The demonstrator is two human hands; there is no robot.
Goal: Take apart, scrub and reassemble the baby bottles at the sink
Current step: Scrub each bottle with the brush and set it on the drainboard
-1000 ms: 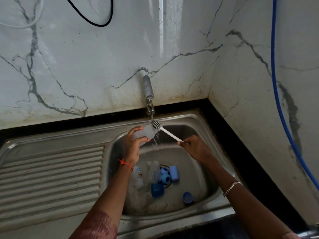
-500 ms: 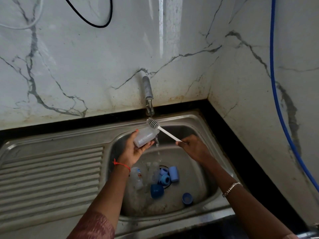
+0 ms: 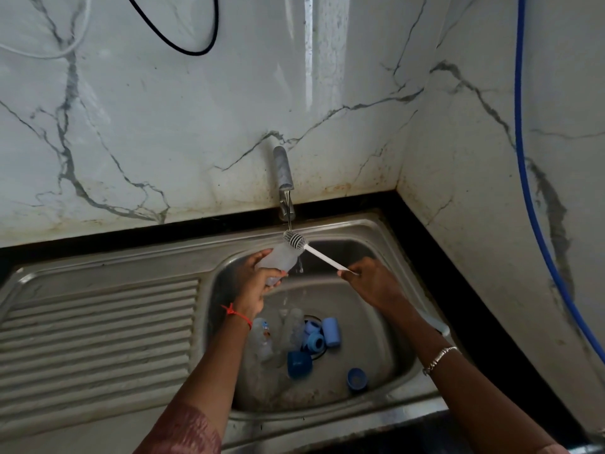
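Head view: the left hand [image 3: 258, 285] grips a clear bottle [image 3: 278, 258] over the sink [image 3: 376, 224], with its fingers curled round the lower half. The bottle tilts toward 1 o'clock, its upper end just below the tap [image 3: 284, 178]. The right hand [image 3: 371, 281], at 3 o'clock of the bottle, pinches the end of a white brush [image 3: 317, 252]. The bristle head touches the bottle's upper end. At 6 o'clock, on the basin floor, lie spare bottles [image 3: 292, 329] and blue caps [image 3: 316, 341]. One spare bottle carries a coloured print, too small to read.
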